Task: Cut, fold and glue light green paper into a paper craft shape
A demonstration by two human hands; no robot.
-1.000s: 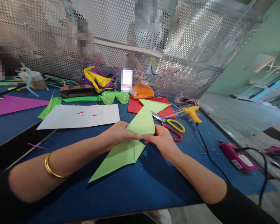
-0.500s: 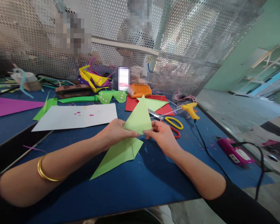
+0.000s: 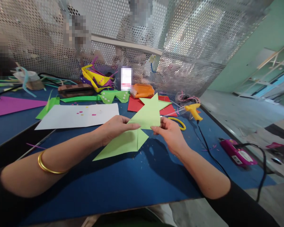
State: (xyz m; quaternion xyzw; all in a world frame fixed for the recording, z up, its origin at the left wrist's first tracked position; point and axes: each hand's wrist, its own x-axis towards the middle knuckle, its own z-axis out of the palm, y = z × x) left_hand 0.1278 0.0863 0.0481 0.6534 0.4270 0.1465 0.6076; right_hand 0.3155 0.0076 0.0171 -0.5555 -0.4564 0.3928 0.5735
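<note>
Between my two hands is a folded piece of light green paper (image 3: 148, 115), its pointed tip aimed away from me. My left hand (image 3: 115, 129) pinches its near left edge, thumb on top. At its lower right corner, my right hand (image 3: 168, 130) grips with thumb and fingers. A second light green paper part (image 3: 123, 145), with a crease near its right point, spreads below my left hand; whether it joins the upper part is hidden. Just beyond my right hand shows a yellow scissor handle (image 3: 180, 123); the rest of the scissors is covered.
A white sheet (image 3: 101, 115) with small coloured bits lies left, near a green paper mask (image 3: 115, 96). Red paper (image 3: 134, 104), an orange packet (image 3: 143, 90) and a phone (image 3: 126, 78) are behind. A yellow glue gun (image 3: 192, 110) and a purple power strip (image 3: 238, 153) are right.
Both hands have moved slightly away from me with the green paper, its tip shifting right. The paper now covers the scissor blades, and the red handle is hidden behind my right hand.
</note>
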